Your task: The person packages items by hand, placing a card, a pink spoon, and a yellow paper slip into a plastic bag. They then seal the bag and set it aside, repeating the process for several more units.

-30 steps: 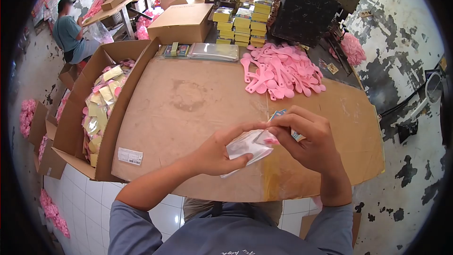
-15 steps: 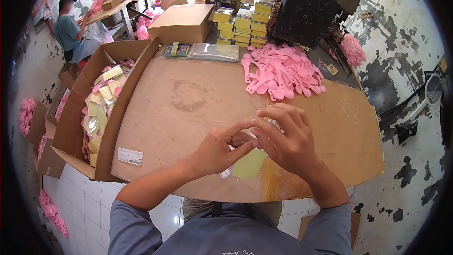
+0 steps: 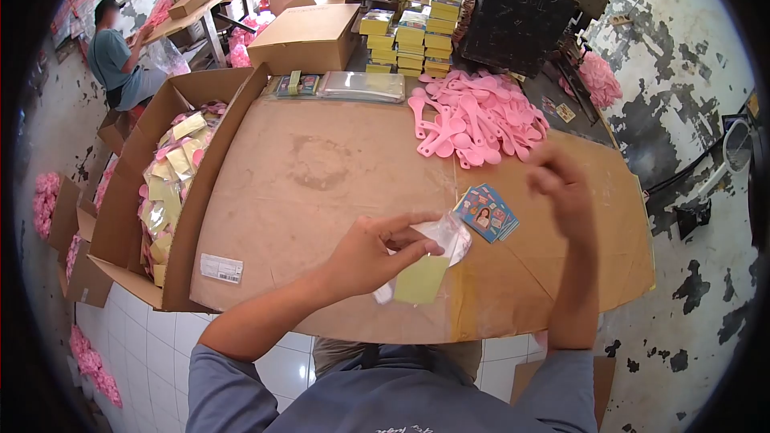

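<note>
My left hand (image 3: 385,250) pinches a clear plastic bag (image 3: 451,242) near the front of the cardboard-covered table. A pale yellow-green card (image 3: 422,279) shows at the bag, below my fingertips. Smeared by motion, my right hand (image 3: 561,192) is in the air to the right, just below a heap of pink plastic spoons (image 3: 481,116). Its blurred fingers look bent, and what they hold, if anything, I cannot tell. Between my hands lies a small fanned stack of blue printed cards (image 3: 486,213), its left corner close to the bag.
An open carton (image 3: 216,184) on the left holds packed bags with yellow cards. Behind the table are a closed box (image 3: 303,34), stacks of yellow-edged cards (image 3: 409,40), a clear-wrapped packet (image 3: 363,87) and a dark machine (image 3: 517,12). Another person (image 3: 120,56) sits at the far left.
My right hand has left the bag and moved right and up toward the spoons, uncovering the blue cards. My left hand stays in place with the bag.
</note>
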Demonstrator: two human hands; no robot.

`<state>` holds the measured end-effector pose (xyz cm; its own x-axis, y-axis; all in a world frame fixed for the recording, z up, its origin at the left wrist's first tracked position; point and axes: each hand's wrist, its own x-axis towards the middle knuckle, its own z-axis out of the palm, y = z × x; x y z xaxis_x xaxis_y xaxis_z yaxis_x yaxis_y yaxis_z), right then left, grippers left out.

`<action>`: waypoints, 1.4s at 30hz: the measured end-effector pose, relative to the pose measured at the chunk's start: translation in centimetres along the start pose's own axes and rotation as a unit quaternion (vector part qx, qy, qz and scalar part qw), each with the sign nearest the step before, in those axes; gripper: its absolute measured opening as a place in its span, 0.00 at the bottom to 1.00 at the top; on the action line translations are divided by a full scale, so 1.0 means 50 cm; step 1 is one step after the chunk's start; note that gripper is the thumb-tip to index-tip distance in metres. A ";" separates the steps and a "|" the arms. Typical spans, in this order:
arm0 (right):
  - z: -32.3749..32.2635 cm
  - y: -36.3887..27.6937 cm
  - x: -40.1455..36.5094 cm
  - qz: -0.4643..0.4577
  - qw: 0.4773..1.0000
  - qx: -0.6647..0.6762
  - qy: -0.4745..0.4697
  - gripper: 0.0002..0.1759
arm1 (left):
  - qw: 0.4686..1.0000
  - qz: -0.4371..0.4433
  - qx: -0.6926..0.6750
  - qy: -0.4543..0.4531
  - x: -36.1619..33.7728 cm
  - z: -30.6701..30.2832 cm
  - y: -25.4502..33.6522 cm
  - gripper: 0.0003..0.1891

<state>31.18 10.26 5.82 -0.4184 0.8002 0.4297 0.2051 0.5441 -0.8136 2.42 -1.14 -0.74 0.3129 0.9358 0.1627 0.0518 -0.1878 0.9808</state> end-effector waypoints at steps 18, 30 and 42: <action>-0.161 0.122 -0.048 0.145 0.894 -0.398 0.151 0.14 | 0.987 -0.050 -0.134 0.068 0.018 -0.003 -0.021 0.21; 0.165 0.032 -0.056 0.113 0.968 0.128 -0.186 0.10 | 0.987 -0.016 -0.129 0.095 0.017 0.004 -0.047 0.18; 0.145 0.057 -0.056 0.178 0.936 0.257 -0.159 0.07 | 0.989 -0.016 -0.100 0.106 0.019 0.002 -0.057 0.13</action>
<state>26.53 7.75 -0.53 -0.6632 0.7481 0.0231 -0.0372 -0.0021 -0.9993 2.67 0.23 -3.37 0.1062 0.9860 0.1283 -0.1376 -0.1132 0.9840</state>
